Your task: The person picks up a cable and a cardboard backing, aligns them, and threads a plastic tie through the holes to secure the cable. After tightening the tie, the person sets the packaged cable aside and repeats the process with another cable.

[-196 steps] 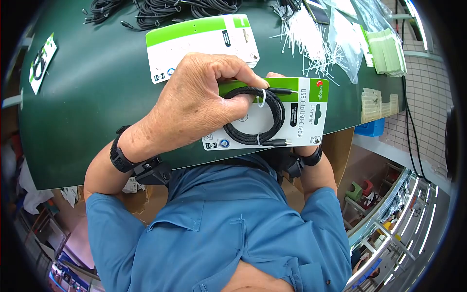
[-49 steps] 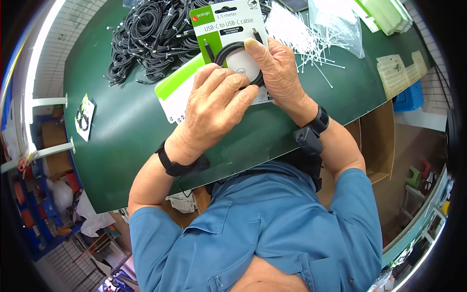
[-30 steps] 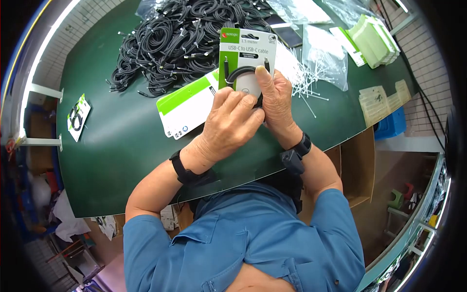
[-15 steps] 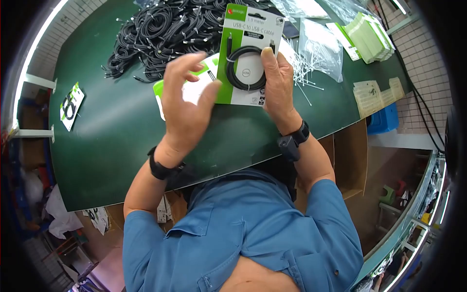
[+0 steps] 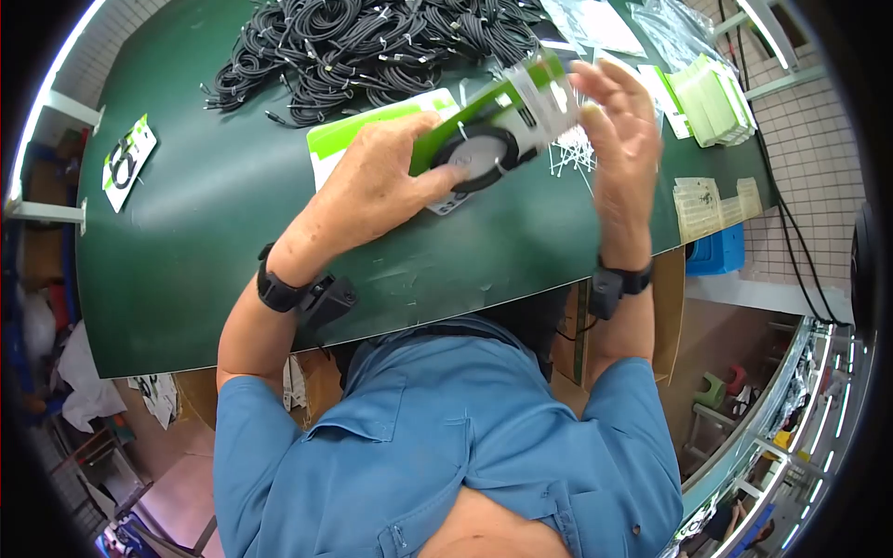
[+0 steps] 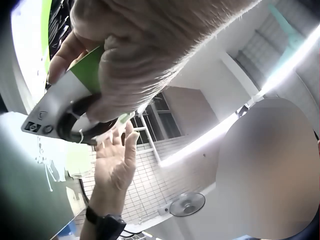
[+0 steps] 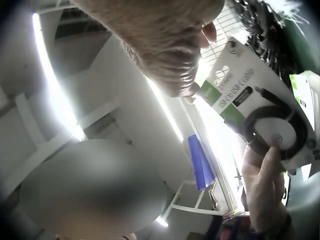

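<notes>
The left hand grips a green and white cable card, its thumb on the front. A black coiled cable is fastened to the card, which tilts up to the right and is blurred. Beside the card's upper end is the right hand, fingers apart and loosely bent; whether it touches the edge, I cannot tell. The right wrist view shows the printed card with the left thumb near the coil's centre. Under the left hand lie flat cards.
A heap of black cables covers the table's back. White ties and plastic bags lie behind the right hand. At the right are stacked green cards and worn paper. Another carded cable lies far left.
The left hand, free of the card half a second ago, now holds it. The right hand has let go its earlier grip and moved right, and the card has turned from upright to slanted.
</notes>
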A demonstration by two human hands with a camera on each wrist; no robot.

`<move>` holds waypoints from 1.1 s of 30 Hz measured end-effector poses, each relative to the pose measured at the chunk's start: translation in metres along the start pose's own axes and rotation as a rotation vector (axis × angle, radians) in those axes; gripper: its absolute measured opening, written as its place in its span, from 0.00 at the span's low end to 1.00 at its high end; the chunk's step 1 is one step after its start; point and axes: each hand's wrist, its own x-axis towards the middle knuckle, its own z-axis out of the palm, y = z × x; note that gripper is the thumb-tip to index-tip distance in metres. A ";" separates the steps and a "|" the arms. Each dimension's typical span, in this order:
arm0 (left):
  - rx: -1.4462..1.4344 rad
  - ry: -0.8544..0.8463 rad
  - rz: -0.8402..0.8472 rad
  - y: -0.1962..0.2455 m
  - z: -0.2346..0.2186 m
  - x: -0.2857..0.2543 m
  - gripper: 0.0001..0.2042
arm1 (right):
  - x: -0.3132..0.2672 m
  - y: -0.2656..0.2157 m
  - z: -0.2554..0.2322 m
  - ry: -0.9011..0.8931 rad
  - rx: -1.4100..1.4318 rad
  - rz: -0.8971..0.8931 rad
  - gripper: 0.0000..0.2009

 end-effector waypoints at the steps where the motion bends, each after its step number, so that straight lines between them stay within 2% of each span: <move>1: 0.230 -0.016 0.128 0.000 -0.005 0.000 0.17 | 0.002 -0.015 -0.008 -0.083 -0.257 -0.125 0.23; 2: 0.227 -0.010 0.125 0.002 -0.007 -0.002 0.17 | 0.001 -0.030 -0.011 -0.165 -0.513 -0.251 0.24; 4: 0.405 -0.099 0.259 0.009 -0.008 -0.006 0.19 | -0.010 -0.066 -0.006 -0.479 -0.821 -0.370 0.23; 5: 0.493 -0.147 0.326 0.012 -0.008 -0.007 0.19 | -0.020 -0.074 0.003 -0.570 -0.874 -0.392 0.22; 6: 0.490 -0.144 0.323 0.015 -0.007 -0.009 0.19 | -0.027 -0.078 0.014 -0.660 -0.928 -0.413 0.21; 7: 0.467 -0.136 0.364 0.020 -0.005 -0.010 0.21 | -0.031 -0.076 0.018 -0.664 -0.930 -0.412 0.21; 10: 0.421 -0.118 0.452 0.026 0.001 -0.009 0.24 | -0.040 -0.063 0.022 -0.861 -0.958 -0.170 0.18; 11: 0.338 0.026 0.480 0.027 0.003 -0.008 0.24 | -0.041 -0.057 0.020 -0.861 -0.959 -0.173 0.18; 13: 0.171 0.315 0.528 0.026 0.006 -0.007 0.26 | -0.042 -0.045 0.016 -0.702 -0.768 -0.060 0.18; 14: 0.175 0.315 0.528 0.025 0.006 -0.005 0.26 | -0.043 -0.040 0.015 -0.621 -0.671 -0.004 0.17; 15: 0.165 0.373 0.469 0.023 0.007 -0.003 0.27 | -0.045 -0.036 0.016 -0.619 -0.669 -0.005 0.17; 17: 0.140 0.483 0.352 0.020 0.009 0.002 0.30 | -0.052 -0.029 0.021 -0.443 -0.412 0.197 0.18; 18: 0.137 0.476 0.353 0.019 0.010 0.002 0.30 | -0.055 -0.027 0.022 -0.350 -0.283 0.297 0.18; 21: -0.278 0.191 -0.058 0.015 0.012 -0.002 0.31 | -0.060 -0.018 0.023 -0.332 -0.254 0.325 0.18; 22: -0.279 0.185 -0.062 0.011 0.016 -0.001 0.31 | -0.061 -0.016 0.024 -0.328 -0.240 0.338 0.18; 25: -0.667 0.126 -0.124 0.003 0.028 0.002 0.19 | -0.062 -0.013 0.023 -0.326 -0.248 0.326 0.18; 31: -0.616 0.003 -0.295 -0.002 0.018 -0.001 0.15 | -0.068 0.002 0.019 -0.302 -0.163 0.308 0.17; 33: -0.620 -0.047 -0.352 -0.008 0.017 0.000 0.13 | -0.067 0.006 0.007 -0.238 -0.073 0.284 0.16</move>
